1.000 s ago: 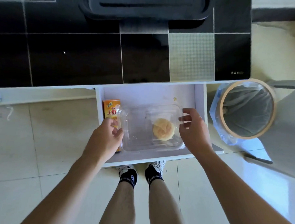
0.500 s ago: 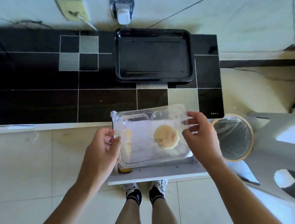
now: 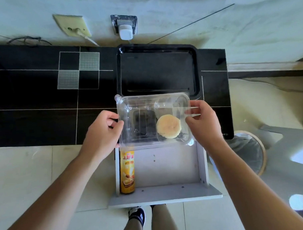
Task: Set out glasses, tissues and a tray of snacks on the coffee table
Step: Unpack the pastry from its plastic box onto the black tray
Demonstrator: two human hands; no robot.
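Over the open drawer (image 3: pixel 164 168), at centre frame, you have the clear plastic clamshell box (image 3: pixel 153 120) held off any surface between both hands: left hand (image 3: pixel 102 131) closed on its 9 o'clock edge, right hand (image 3: pixel 204 123) pinching the rim at 3 o'clock with fingertips. One round pastry (image 3: pixel 168 126) sits inside, toward the right half; rest of the box looks empty. Box overlaps the near edge of the black table top (image 3: pixel 34 111) and the near rim of the black tray (image 3: pixel 156 71), which lies directly at 12 o'clock from the box and holds nothing I can see. Yellow snack canister (image 3: pixel 126 171) lies on its side along the drawer's left wall, at 6 o'clock from your left hand, untouched. Step in hand, as I read it: loading snacks onto the tray, first item in transit. No glasses or tissues in view, so the task looks early. Next move calls for carrying the box forward toward 12 o'clock, clearing the tray's raised lip, then setting it flat inside. Keep it level; the pastry is loose and likely to slide. Thin plastic will flex, so don't squeeze the rim harder. Can't tell if the lid is latched; support from both sides until it's down. Canister goes next, probably.
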